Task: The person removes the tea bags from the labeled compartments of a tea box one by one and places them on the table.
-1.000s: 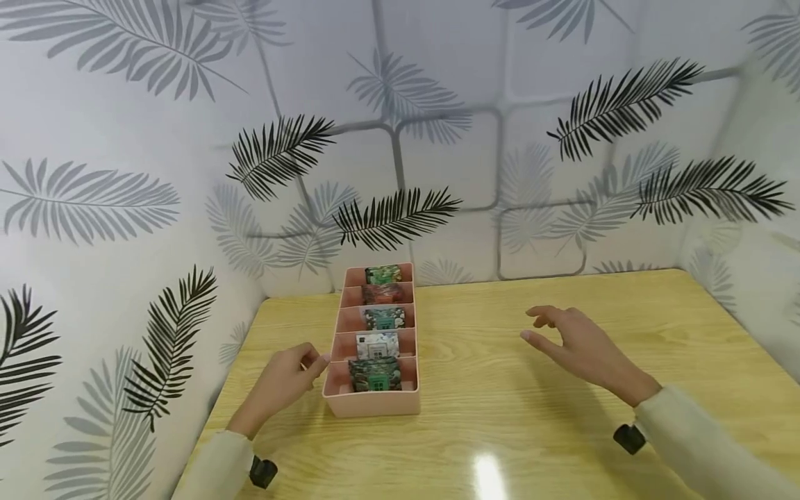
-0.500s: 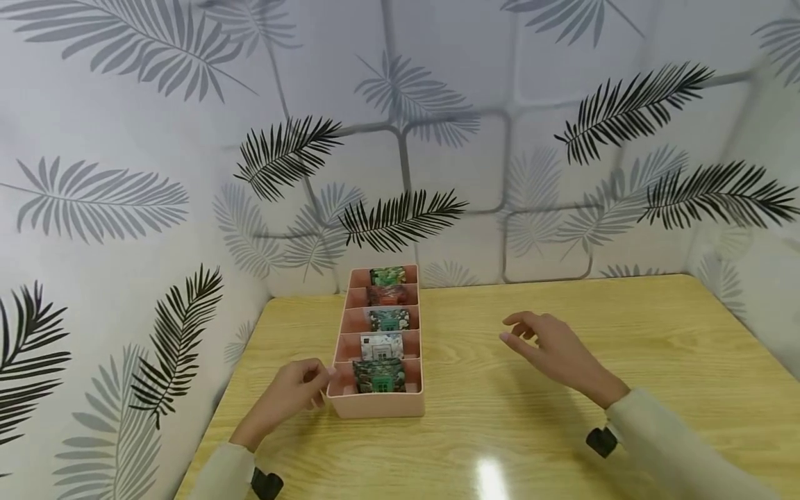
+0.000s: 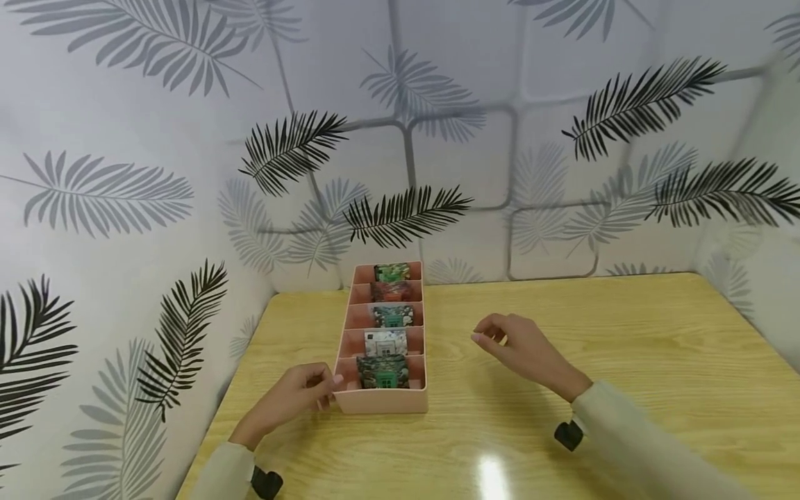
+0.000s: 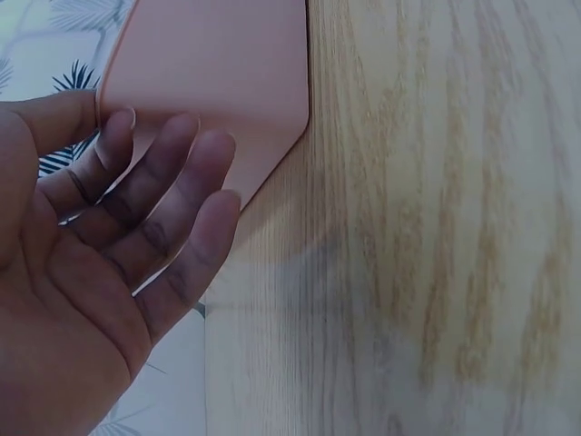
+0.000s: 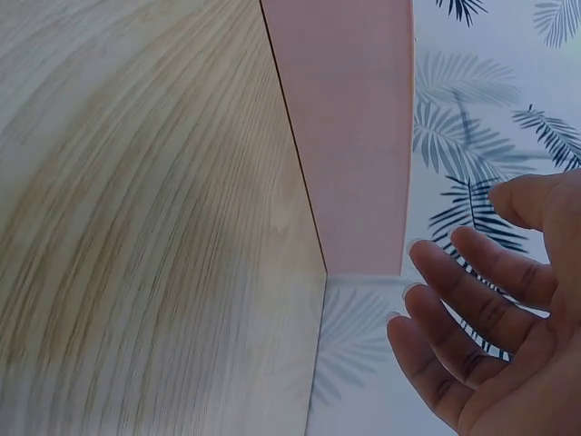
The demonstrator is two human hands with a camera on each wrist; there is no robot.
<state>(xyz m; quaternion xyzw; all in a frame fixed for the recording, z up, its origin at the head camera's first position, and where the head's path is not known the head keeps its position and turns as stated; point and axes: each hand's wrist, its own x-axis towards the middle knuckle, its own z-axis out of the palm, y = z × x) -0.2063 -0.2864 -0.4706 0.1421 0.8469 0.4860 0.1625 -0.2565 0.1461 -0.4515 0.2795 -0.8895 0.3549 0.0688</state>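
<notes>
A long pink divided box (image 3: 382, 401) stands on the wooden table, its compartments in a row running away from me. My left hand (image 3: 296, 396) is at the near left corner of this box. The thumb lies over the rim and the index fingertip is against the outer wall, as the left wrist view of the hand (image 4: 118, 227) shows; the other fingers are loosely bent beside the wall. To the right of the box, my right hand (image 3: 521, 351) hovers over the table with loosely bent fingers. Nothing is in this hand (image 5: 508, 318) in the right wrist view.
Each compartment holds a small packet: a dark green one (image 3: 382, 373) nearest, then a white one (image 3: 385, 344), a teal one (image 3: 392, 317), a red one (image 3: 391, 292) and a green one (image 3: 392, 272). A leaf-patterned wall (image 3: 456, 167) borders the table (image 3: 594, 319) at the back and left.
My right hand has moved left towards the box. My left thumb has come from beside the box to over its rim. The view has shifted slightly.
</notes>
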